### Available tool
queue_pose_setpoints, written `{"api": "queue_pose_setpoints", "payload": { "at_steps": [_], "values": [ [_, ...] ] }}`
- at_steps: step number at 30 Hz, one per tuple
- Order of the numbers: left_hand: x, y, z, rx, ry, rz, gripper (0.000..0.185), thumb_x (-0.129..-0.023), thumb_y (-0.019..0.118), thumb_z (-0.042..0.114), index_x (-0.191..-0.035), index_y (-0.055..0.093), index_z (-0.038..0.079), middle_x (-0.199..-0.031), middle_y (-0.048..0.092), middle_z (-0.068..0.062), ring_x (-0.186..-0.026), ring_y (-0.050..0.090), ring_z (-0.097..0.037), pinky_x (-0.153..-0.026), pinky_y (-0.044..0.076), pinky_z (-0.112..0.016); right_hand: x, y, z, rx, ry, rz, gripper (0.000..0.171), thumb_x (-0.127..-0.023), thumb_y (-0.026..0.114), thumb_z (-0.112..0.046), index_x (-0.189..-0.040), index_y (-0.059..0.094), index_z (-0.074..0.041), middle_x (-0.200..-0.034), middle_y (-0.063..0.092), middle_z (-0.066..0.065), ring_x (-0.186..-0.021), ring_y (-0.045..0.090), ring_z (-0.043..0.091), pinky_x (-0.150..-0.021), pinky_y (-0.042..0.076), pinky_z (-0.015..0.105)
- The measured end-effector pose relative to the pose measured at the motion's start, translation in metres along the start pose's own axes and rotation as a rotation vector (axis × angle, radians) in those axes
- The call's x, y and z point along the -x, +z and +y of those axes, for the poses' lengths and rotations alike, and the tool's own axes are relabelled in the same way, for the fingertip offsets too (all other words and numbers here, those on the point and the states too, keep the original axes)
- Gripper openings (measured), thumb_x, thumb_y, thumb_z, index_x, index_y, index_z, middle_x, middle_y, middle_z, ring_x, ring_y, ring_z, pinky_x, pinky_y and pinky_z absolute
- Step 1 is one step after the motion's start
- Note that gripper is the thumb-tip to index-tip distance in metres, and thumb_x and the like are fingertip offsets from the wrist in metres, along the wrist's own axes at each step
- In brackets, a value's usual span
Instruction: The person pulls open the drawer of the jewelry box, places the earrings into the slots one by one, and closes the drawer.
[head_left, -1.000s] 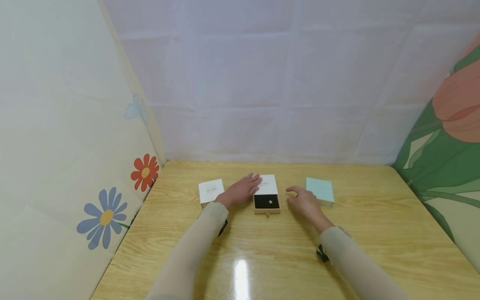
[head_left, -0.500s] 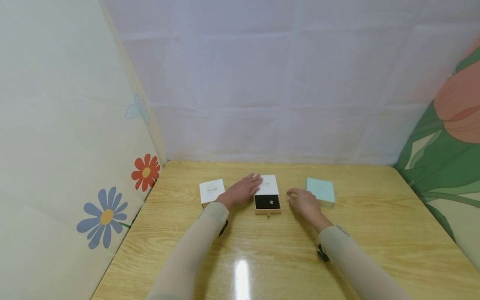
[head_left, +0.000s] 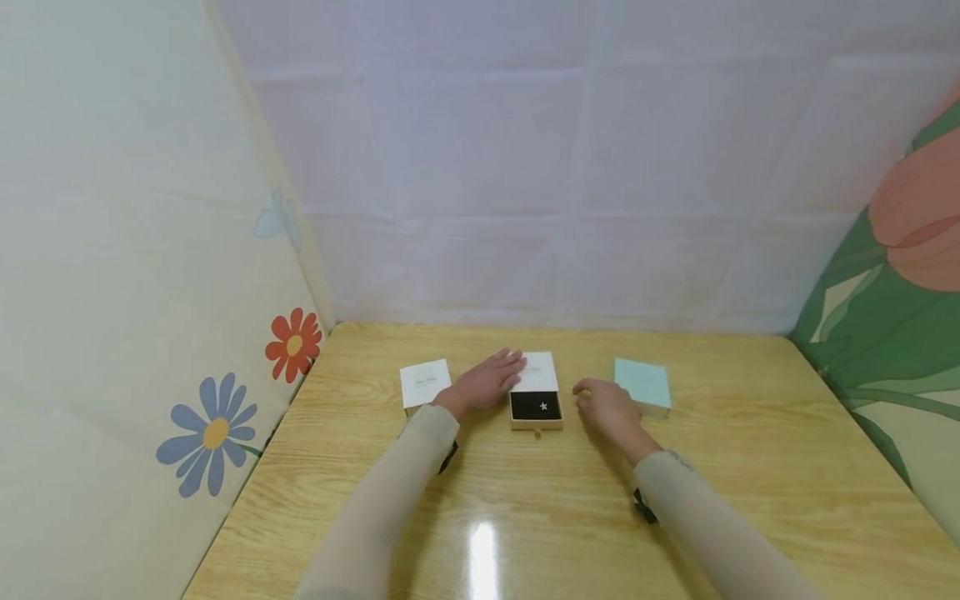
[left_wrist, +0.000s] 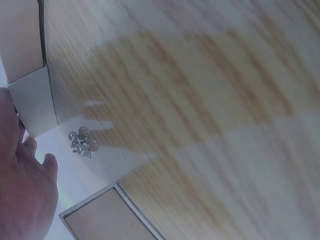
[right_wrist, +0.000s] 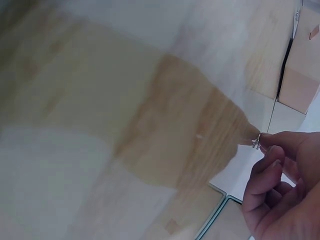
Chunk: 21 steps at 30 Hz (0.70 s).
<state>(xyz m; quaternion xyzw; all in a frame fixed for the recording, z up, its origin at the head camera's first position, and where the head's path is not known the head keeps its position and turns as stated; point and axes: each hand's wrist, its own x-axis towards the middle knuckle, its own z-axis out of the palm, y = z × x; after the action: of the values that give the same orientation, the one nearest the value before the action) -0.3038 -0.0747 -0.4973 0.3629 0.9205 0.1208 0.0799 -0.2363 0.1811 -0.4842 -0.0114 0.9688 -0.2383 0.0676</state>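
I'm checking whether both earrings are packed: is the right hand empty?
No, in the right wrist view the right hand pinches a small silvery earring between its fingertips.

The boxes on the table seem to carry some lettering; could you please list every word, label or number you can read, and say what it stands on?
Small white box, beside the left hand: a faint line of script on the lid, too small and blurred to read.
Open drawer box, under the left hand's fingertips: faint script on the white sleeve, also unreadable.
Mint box: no text visible.
Wrist views: no text.
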Motion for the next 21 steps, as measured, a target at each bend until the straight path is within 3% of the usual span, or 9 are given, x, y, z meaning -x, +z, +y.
{"api": "queue_pose_setpoints", "payload": {
  "at_steps": [5,21],
  "values": [
    [-0.0002,0.0016,-0.0001,-0.009,0.002,0.0,0.054,-0.113,0.021,0.035,-0.163,0.019,0.014,-0.17,0.014,-0.005,-0.157,0.007,-0.027,-0.128,0.008,-0.037,-0.0003,0.002,0.0016,0.03,-0.017,0.014,0.03,-0.101,0.058,-0.018,-0.127,0.068,-0.009,-0.13,0.066,0.021,-0.109,0.065,0.043,-0.082,0.058,0.054],
    [-0.002,0.0039,-0.0023,-0.018,-0.012,-0.004,0.054,-0.113,0.021,0.037,-0.163,0.017,0.016,-0.17,0.012,-0.001,-0.157,0.005,-0.024,-0.128,0.006,-0.035,0.0024,-0.0008,-0.0013,0.106,-0.025,0.042,0.026,-0.099,0.059,-0.013,-0.122,0.07,-0.011,-0.122,0.07,0.02,-0.105,0.066,0.044,-0.069,0.06,0.046]
  ]
}}
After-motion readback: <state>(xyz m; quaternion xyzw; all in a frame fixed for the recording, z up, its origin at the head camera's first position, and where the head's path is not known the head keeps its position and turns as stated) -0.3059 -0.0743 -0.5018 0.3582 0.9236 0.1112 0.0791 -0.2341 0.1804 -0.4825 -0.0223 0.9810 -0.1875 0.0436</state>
